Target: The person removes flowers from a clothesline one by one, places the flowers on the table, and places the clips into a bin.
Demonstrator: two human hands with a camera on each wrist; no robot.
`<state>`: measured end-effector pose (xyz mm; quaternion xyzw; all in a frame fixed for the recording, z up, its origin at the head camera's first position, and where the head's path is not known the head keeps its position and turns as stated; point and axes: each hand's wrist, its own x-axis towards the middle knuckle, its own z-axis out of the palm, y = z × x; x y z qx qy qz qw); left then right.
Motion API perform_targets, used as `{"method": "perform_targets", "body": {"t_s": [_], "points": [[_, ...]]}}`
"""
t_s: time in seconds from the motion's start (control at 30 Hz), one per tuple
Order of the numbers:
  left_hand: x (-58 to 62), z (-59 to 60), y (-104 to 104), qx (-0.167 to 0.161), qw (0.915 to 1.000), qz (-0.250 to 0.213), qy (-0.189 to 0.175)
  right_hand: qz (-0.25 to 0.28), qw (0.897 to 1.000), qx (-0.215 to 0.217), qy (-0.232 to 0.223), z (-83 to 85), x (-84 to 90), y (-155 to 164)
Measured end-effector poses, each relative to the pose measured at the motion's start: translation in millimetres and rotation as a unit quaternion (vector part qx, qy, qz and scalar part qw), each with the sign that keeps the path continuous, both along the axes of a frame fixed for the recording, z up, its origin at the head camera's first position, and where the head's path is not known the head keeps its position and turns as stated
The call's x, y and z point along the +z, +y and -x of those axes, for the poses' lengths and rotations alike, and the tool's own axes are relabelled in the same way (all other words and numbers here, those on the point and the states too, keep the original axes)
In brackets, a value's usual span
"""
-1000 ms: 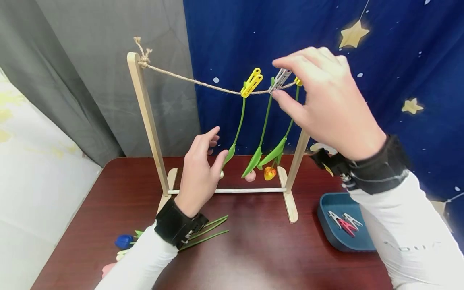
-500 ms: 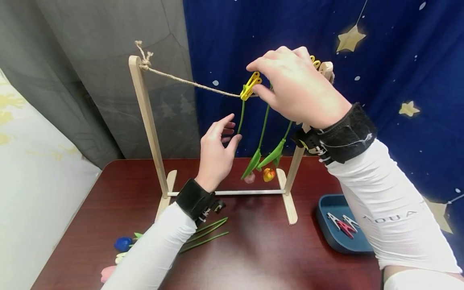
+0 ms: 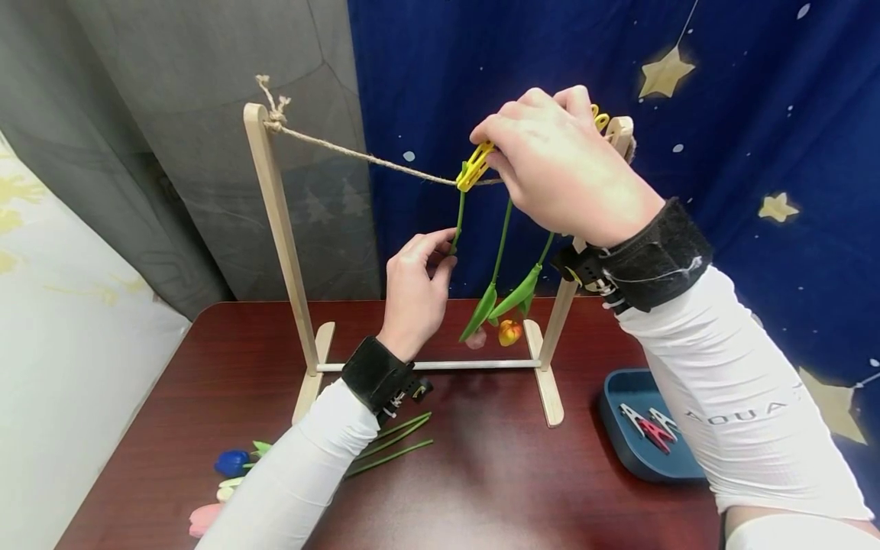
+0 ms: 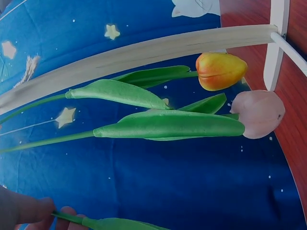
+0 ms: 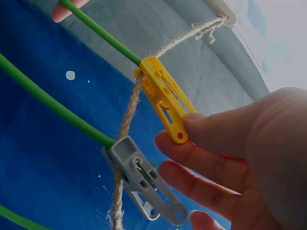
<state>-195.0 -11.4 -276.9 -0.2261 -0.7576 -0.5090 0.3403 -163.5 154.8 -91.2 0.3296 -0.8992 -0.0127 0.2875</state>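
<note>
My right hand (image 3: pixel 571 164) pinches a yellow clothespin (image 5: pixel 165 98) between thumb and index finger. That clothespin sits on the twine (image 3: pixel 364 158) with a tulip's green stem (image 3: pixel 460 214) at its jaws. Lower down, my left hand (image 3: pixel 415 294) pinches the same stem; its flower is hidden behind the hand in the head view. Beside it a grey clothespin (image 5: pixel 148 179) holds another stem on the twine. A pink tulip (image 4: pixel 259 114) and an orange tulip (image 4: pixel 220 71) hang head down. A second yellow clothespin (image 3: pixel 600 118) shows partly behind my right hand.
The twine spans a wooden frame (image 3: pixel 278 229) standing on the dark red table (image 3: pixel 481 489). At the right, a blue tray (image 3: pixel 619 447) holds white and red clothespins. More tulips, blue (image 3: pixel 232 463), white and pink (image 3: pixel 204 519), lie front left, partly under my left sleeve.
My right hand has moved left from the grey clothespin to the yellow one and now pinches it. The left hand has risen to the right and closed its fingers on the tulip stem.
</note>
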Motion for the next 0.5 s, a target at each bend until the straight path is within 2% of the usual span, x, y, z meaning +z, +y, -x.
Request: {"method": "perform_targets", "body": {"t_s": [0.5], "points": [[1.1, -3.4, -8.3, 0.004, 0.9999, 0.014, 0.002, 0.025, 0.999, 0.01, 0.03, -1.4, 0.1, 6.3]]}}
